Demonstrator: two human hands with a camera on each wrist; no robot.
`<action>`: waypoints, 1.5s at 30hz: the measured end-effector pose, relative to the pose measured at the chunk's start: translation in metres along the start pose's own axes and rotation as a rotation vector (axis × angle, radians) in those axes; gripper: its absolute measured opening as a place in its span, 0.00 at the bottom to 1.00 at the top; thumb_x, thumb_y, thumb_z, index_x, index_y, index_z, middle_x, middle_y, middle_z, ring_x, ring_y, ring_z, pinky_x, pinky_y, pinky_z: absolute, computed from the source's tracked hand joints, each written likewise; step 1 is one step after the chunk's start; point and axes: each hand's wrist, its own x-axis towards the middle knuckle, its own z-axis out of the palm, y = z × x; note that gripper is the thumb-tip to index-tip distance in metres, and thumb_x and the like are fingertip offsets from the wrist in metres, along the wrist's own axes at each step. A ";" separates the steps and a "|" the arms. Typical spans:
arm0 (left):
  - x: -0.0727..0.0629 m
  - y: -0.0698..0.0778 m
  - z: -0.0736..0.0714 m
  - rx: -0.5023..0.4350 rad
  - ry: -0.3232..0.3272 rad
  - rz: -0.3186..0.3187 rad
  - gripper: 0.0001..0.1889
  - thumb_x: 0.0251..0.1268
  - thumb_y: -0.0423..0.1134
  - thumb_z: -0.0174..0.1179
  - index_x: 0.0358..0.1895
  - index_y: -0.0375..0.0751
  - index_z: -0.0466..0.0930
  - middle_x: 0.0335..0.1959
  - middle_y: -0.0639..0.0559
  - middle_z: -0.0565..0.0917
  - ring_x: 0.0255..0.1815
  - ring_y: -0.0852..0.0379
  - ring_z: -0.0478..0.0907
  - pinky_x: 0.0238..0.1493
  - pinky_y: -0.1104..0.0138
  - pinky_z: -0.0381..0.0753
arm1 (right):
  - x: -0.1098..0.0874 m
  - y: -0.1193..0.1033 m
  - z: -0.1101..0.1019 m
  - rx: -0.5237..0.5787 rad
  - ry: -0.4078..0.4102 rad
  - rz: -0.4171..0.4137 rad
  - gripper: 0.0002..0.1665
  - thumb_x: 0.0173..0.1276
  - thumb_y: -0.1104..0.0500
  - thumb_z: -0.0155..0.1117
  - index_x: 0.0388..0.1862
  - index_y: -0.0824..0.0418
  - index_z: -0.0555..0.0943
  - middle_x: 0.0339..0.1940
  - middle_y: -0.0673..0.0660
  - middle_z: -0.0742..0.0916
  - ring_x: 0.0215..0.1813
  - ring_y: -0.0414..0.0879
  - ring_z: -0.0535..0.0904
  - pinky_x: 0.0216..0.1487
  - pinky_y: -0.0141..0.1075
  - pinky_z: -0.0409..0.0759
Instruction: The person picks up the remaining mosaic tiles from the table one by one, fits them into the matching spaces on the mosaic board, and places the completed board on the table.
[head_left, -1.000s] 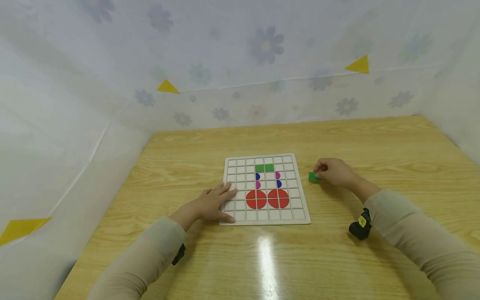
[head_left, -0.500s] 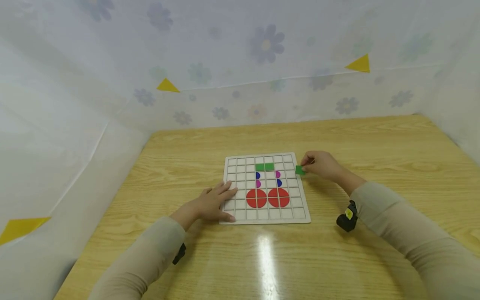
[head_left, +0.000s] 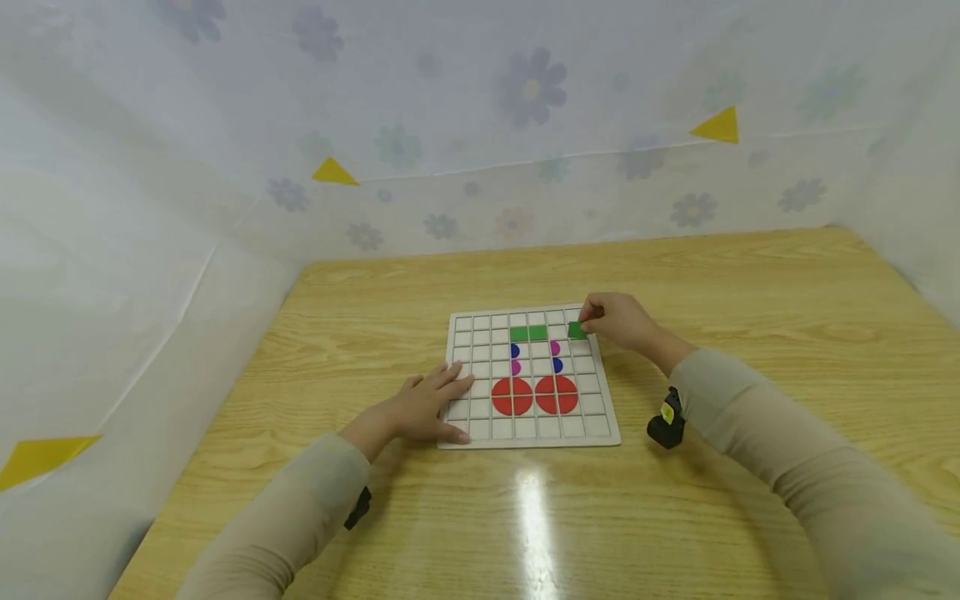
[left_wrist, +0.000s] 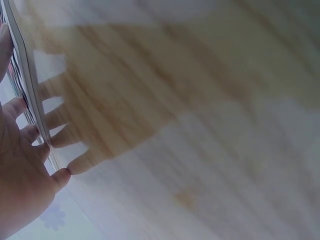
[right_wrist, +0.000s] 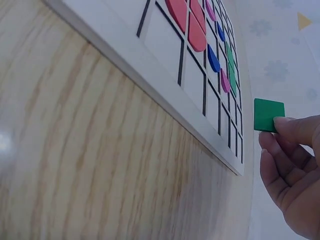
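Observation:
A white grid board (head_left: 483,429) lies flat on the wooden table. Two green squares (head_left: 528,333) sit side by side in its upper cells. Below them are small blue half-circles (head_left: 558,365) and magenta half-circles (head_left: 555,348), then two red circles (head_left: 512,397), each made of quarter pieces. My right hand (head_left: 618,319) pinches a loose green square (right_wrist: 268,115) between thumb and fingers, held above the board's upper right part. My left hand (head_left: 420,407) rests on the board's left edge with its fingers spread; the left wrist view shows the fingertips along that edge.
The wooden table (head_left: 375,317) extends around the board on all sides. Pale flowered sheeting (head_left: 450,100) rises behind it and at both sides, with yellow triangles (head_left: 335,172) on it. A glare streak (head_left: 534,533) shows near the front.
My right hand has carried the green square leftward and away from me, from the bare table right of the board to above its upper right cells. The left hand has stayed put.

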 end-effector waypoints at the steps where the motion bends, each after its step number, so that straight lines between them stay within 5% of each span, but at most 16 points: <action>1: 0.000 0.000 0.000 0.000 0.001 0.000 0.45 0.46 0.66 0.51 0.67 0.55 0.45 0.68 0.51 0.41 0.67 0.52 0.33 0.59 0.52 0.43 | 0.002 -0.001 0.001 -0.003 0.001 -0.002 0.02 0.60 0.66 0.55 0.31 0.64 0.75 0.31 0.56 0.80 0.35 0.48 0.74 0.34 0.39 0.72; 45: -0.005 0.001 0.003 -0.021 -0.006 -0.002 0.45 0.45 0.65 0.53 0.67 0.55 0.45 0.68 0.52 0.40 0.67 0.52 0.33 0.59 0.51 0.43 | 0.024 -0.005 0.021 -0.054 -0.079 -0.002 0.02 0.59 0.67 0.55 0.29 0.65 0.75 0.30 0.57 0.80 0.33 0.48 0.71 0.36 0.39 0.70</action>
